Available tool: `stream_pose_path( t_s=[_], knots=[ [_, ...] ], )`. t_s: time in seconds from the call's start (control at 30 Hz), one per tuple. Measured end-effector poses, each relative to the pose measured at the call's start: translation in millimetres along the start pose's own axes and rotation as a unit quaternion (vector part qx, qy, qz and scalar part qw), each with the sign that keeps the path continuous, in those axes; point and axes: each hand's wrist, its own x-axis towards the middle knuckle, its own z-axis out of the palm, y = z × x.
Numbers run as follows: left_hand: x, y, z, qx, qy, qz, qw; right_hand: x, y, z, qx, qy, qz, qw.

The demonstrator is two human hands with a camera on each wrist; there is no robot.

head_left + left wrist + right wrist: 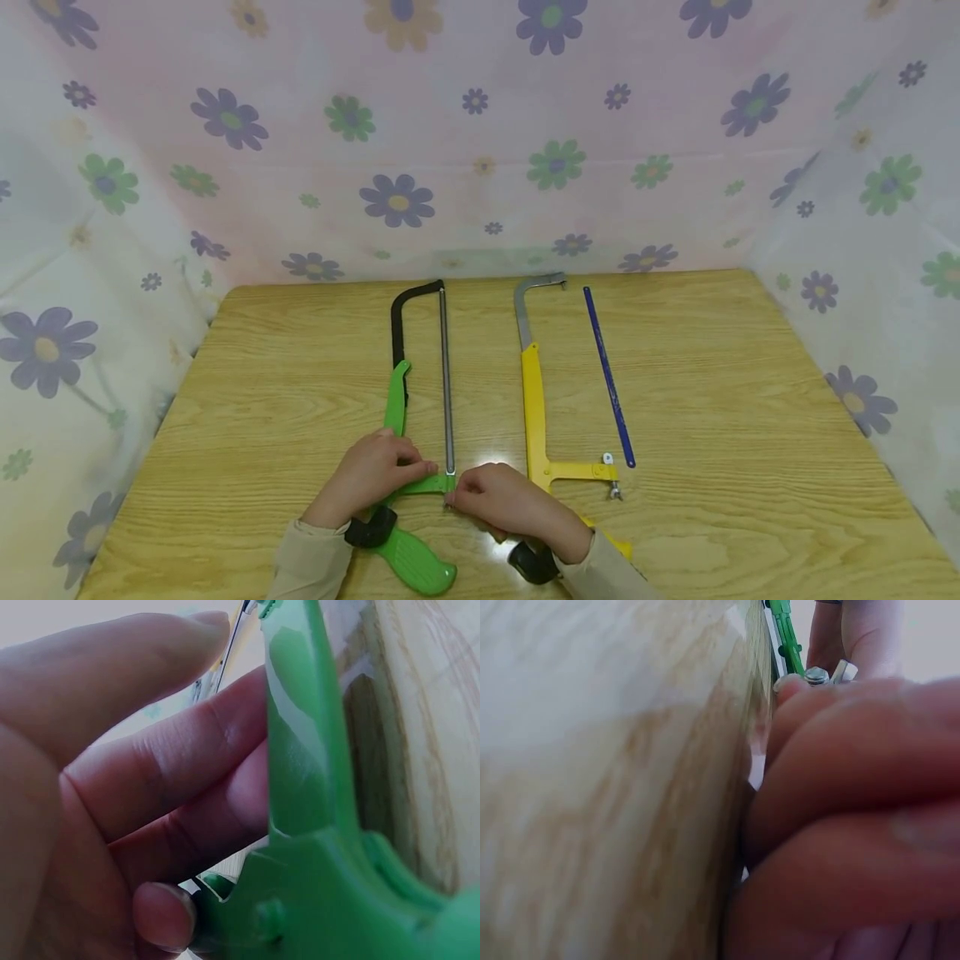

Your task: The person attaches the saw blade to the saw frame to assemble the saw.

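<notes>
A green hacksaw (414,562) with a black front bow lies on the table, its grey blade (447,383) fitted along the right side. My left hand (367,471) holds its green frame near the cross arm. In the left wrist view, the fingers (172,765) reach behind the green arm and the thumb stands apart from it. At the arm's right end, the thumb and fingers of my right hand (513,504) pinch the tightening screw. A shiny wing nut (844,672) shows just past those fingertips in the right wrist view.
To the right lies a yellow hacksaw (534,408) with no blade in it and a wing nut (616,492) on its cross arm. A loose blue blade (609,379) lies beside it. Flowered cloth (450,125) stands behind the wooden table (285,358).
</notes>
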Motion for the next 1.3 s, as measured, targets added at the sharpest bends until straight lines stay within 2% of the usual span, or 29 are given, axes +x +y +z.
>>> stream_pose_path(
  t_s=[0.13, 0.53, 0.93, 1.3],
  knots=[
    [-0.5, -0.2, 0.2, -0.002, -0.002, -0.001, 1.0, 0.3, 1.4, 1.6, 0.017, -0.006, 0.0, 0.9998],
    [0.6, -0.8, 1.6, -0.004, -0.002, -0.005, 1.0, -0.3, -0.3, 1.6, 0.003, -0.003, 0.008, 1.0],
    [1.2, -0.3, 1.6, -0.001, -0.001, -0.014, 0.9999, 0.8, 1.8, -1.4, 0.018, -0.019, -0.012, 0.9996],
    [0.7, -0.8, 1.6, 0.004, -0.006, -0.015, 0.9999, 0.8, 1.9, -0.9, 0.001, -0.016, -0.006, 0.9999]
  ],
)
